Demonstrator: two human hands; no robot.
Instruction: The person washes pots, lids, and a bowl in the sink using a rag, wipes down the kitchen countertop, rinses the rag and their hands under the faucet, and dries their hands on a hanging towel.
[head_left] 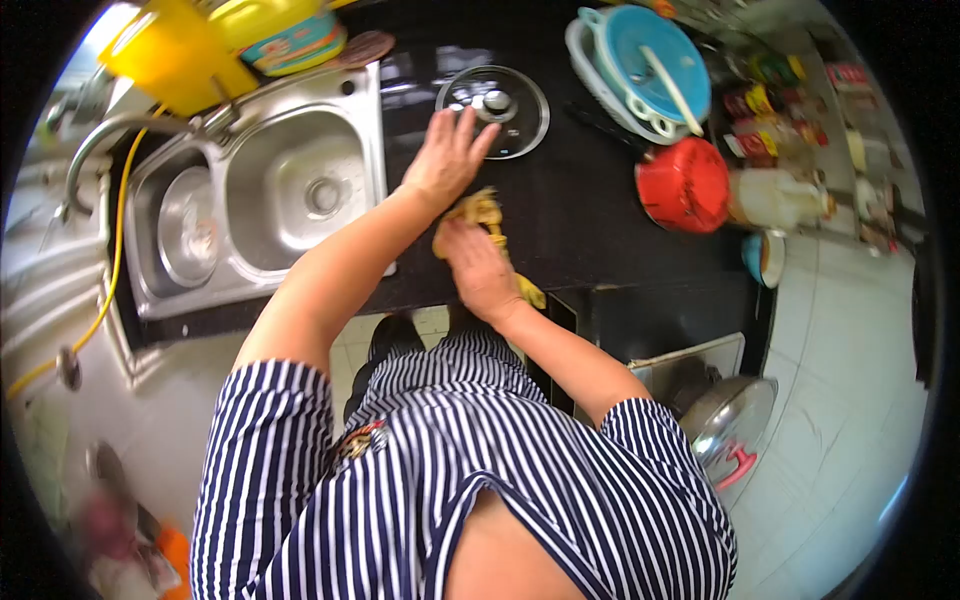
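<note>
My left hand is stretched out over the black countertop, fingers spread, holding nothing. Its fingertips reach the near edge of a round glass lid with a metal knob; whether they touch it I cannot tell. Closer to my body, my right hand presses down on a yellow cloth, which bunches out beyond the fingers. Another bit of yellow shows beside the wrist at the counter's front edge. The palm hides the middle of the cloth.
A double steel sink with a faucet lies left. Behind it stand a yellow bucket and a yellow jug. At right are a blue colander, a red pot and several bottles. A lidded pan sits lower right.
</note>
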